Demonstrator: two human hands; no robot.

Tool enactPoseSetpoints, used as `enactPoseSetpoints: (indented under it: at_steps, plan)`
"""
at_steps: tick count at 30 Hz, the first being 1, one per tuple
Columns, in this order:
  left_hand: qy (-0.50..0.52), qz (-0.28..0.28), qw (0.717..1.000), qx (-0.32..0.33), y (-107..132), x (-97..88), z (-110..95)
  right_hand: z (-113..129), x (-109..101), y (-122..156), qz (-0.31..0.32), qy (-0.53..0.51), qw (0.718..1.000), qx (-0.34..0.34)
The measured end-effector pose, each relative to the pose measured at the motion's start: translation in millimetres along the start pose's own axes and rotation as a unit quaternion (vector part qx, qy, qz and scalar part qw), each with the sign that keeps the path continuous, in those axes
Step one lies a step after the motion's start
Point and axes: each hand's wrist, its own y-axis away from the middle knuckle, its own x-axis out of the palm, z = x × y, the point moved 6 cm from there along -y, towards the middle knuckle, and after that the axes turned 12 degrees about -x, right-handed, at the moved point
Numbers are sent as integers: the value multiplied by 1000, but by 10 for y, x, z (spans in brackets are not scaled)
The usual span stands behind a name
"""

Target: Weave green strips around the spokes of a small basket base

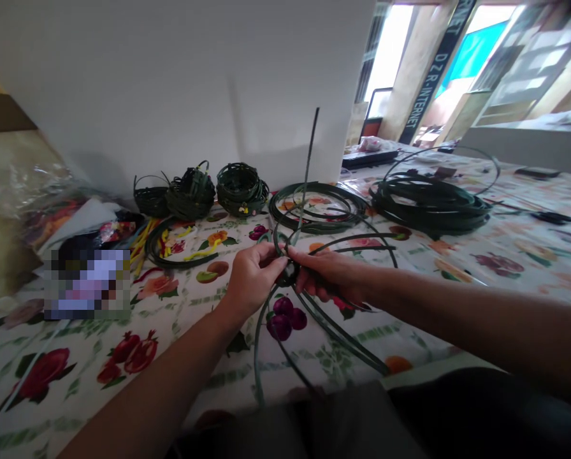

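My left hand [254, 274] and my right hand [326, 274] meet over the table, both closed around the small woven centre [288, 274] of a bundle of dark green strips. Long strips [343, 341] fan out from that centre toward me and to the right, and one strip [309, 159] stands straight up. My left fingers pinch the centre from the left. My right fingers wrap it from the right.
A fruit-patterned tablecloth [180, 312] covers the table. Three small dark green woven baskets [240, 185] stand at the back by a white wall. Coils of green strip [429, 201] lie at the back right. Yellow and red strips [171, 239] and plastic bags [22, 185] lie on the left.
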Motion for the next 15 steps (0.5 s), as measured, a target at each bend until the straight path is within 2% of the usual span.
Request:
enactPoseSetpoints:
  at_steps: [4, 9, 15]
  plan:
    - [1, 0, 1000, -4, 14, 21, -1, -79, -59, -9, 4, -5, 999, 41]
    - [-33, -8, 999, 19, 55, 56, -31, -69, 75, 146, -10, -91, 988, 122]
    - [-44, -7, 999, 32, 118, 106, -67, -68, 188, 294, -19, -166, 977, 130]
